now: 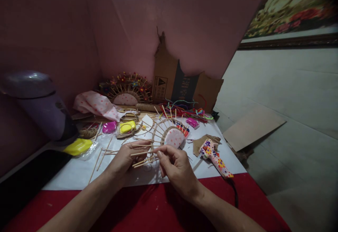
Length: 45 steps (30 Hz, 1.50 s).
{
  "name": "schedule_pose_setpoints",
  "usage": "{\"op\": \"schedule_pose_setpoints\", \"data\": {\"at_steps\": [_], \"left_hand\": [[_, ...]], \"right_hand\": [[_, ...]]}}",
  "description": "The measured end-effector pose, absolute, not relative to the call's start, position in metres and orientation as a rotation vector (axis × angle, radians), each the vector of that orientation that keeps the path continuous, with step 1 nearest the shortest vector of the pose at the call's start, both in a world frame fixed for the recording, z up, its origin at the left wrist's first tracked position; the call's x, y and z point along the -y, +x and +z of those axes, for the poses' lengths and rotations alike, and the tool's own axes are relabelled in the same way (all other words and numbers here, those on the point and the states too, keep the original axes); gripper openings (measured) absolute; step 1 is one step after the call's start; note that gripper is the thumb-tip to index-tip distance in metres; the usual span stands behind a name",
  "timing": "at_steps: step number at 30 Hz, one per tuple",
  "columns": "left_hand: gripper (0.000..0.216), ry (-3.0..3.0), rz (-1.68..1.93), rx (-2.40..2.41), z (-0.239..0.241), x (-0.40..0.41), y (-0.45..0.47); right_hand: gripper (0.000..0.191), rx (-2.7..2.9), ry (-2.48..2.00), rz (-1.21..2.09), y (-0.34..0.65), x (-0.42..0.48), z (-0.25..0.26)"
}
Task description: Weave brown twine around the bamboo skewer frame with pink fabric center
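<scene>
Between my hands is a half-round craft frame point(158, 133) of thin wooden sticks fanning out from a twine-wrapped arc, with a pink dotted fabric half-circle point(174, 137) at its centre. My left hand point(128, 158) is closed on the sticks at the frame's near left side. At the lower end of the arc, my right hand point(175, 163) pinches the frame between thumb and fingertips; whether twine is in that pinch is too small to tell. A flower-patterned glue gun point(216, 158) lies to the right of my right hand, on a torn cardboard piece point(202, 144).
A finished-looking fan piece with coloured flowers point(125, 89) stands at the back beside torn cardboard point(171, 77). Yellow clay point(127, 127), purple clay point(109, 127) and loose sticks point(99, 161) lie to the left. A purple bottle point(44, 108) and a black flat object point(29, 179) occupy the left edge.
</scene>
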<state>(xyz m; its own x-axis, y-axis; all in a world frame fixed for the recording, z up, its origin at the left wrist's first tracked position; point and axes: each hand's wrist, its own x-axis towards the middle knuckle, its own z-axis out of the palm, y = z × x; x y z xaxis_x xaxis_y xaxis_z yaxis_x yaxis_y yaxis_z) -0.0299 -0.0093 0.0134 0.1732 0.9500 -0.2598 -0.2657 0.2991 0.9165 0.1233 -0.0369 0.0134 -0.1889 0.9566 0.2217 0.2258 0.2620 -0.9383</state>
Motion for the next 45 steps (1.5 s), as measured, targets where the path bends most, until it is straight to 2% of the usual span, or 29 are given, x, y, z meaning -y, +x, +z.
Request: {"op": "schedule_pose_setpoints", "data": {"at_steps": [12, 15, 23, 27, 32, 35, 37, 45], "left_hand": [[0.035, 0.826, 1.04, -1.071, 0.015, 0.008, -0.03], [0.035, 0.851, 1.046, -1.056, 0.014, 0.007, -0.031], [0.033, 0.854, 1.039, -1.031, 0.017, 0.008, -0.032], [0.031, 0.859, 1.032, -1.023, 0.016, 0.008, -0.033], [0.029, 0.844, 1.061, -0.999, 0.016, 0.008, -0.033], [0.029, 0.825, 1.074, -1.028, 0.018, 0.007, -0.033], [0.029, 0.833, 1.066, -1.039, 0.019, 0.007, -0.033], [0.035, 0.844, 1.053, -1.048, 0.019, 0.008, -0.033]], "right_hand": [[0.022, 1.365, -1.032, 1.16, 0.128, 0.032, 0.014], [0.027, 1.313, -1.038, 1.246, 0.129, 0.029, 0.012], [0.025, 1.391, -1.098, 1.19, 0.128, 0.034, 0.005], [0.032, 1.36, -1.068, 1.426, 0.127, 0.037, 0.004], [0.051, 1.149, -0.945, 1.979, 0.125, 0.037, 0.003], [0.047, 0.841, -0.879, 2.183, 0.123, 0.036, 0.0], [0.04, 0.662, -0.862, 2.19, 0.121, 0.035, -0.003], [0.012, 0.21, -0.797, 1.741, 0.12, 0.026, -0.005]]}}
